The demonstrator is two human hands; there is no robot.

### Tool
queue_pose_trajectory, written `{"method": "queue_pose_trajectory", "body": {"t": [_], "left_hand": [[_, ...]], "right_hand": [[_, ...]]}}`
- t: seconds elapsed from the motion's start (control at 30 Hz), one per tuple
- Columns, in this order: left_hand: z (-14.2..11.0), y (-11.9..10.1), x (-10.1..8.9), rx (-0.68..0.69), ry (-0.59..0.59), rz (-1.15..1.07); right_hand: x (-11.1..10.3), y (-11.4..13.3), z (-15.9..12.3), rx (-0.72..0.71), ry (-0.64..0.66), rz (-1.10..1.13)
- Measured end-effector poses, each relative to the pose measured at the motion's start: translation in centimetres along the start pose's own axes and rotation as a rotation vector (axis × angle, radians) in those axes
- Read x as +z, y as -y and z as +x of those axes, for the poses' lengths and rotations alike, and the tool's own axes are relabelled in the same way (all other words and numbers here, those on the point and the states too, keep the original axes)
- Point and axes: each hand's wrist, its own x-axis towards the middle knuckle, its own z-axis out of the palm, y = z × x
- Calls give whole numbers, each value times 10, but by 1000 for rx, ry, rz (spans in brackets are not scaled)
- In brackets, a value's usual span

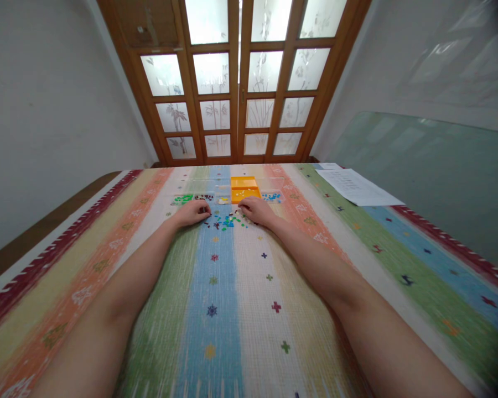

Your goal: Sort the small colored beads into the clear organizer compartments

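Note:
My left hand rests on the cloth at the left edge of a loose pile of small coloured pieces. Its fingers are curled together at the tips, and anything in them is too small to make out. Across the pile, my right hand has its fingertips pinched just in front of an orange box with its lid up and pale pieces inside. What that pinch holds is hidden. Clear boxes flank the orange one, with green pieces, dark brown pieces, yellow and white pieces and blue pieces.
A striped, patterned tablecloth covers the table. Printed white sheets lie at the far right. A pale glass panel stands along the right side, and wooden doors with glass panes are beyond the far edge.

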Motion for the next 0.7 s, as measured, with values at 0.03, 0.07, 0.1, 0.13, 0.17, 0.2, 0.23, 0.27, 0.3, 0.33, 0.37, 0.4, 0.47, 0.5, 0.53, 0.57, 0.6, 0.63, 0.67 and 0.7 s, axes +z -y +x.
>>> {"method": "queue_pose_trajectory", "body": {"t": [0.03,0.07,0.1,0.13,0.17,0.2,0.23,0.27,0.3,0.33,0.37,0.4,0.47,0.5,0.53,0.57,0.6,0.63,0.67,0.7], "left_hand": [[-1,0,0,-15,-14,-7],[-1,0,1,-31,-27,-15],[-2,1,1,-44,-41,-23],[-2,3,2,-54,-56,-35],[-1,5,3,-62,-72,-53],[-1,7,5,-69,-94,-75],[0,10,6,-76,-118,-100],[1,12,8,-83,-142,-127],[2,14,10,-92,-167,-152],[3,16,11,-102,-191,-176],[4,18,12,-113,-216,-197],[4,18,13,-123,-240,-216],[5,18,14,-143,-283,-252],[6,18,13,-155,-300,-270],[6,17,13,-169,-315,-289],[7,16,13,-190,-329,-311],[8,15,13,-215,-344,-337],[8,14,13,-243,-362,-366],[9,14,13,-269,-382,-396],[10,14,13,-292,-406,-423]], "right_hand": [[0,0,0,-1,-1,-2],[0,0,0,-4,-2,-3],[1,-1,0,-8,-5,-3],[1,-1,0,-12,-7,-1],[1,-1,0,-14,-9,1],[1,-1,0,-15,-9,4],[1,-1,0,-14,-8,8],[1,-1,0,-13,-8,12],[1,-2,0,-11,-7,16],[1,-2,0,-12,-6,20],[1,-2,0,-13,-7,22],[1,-2,0,-15,-10,24],[1,-2,0,-17,-15,22],[2,-2,0,-18,-17,21],[2,-2,-1,-18,-18,19],[2,-2,-1,-18,-19,17],[2,-2,0,-20,-18,16],[2,-2,0,-21,-17,15],[3,-2,0,-22,-15,16],[3,-2,0,-23,-12,18]]}}
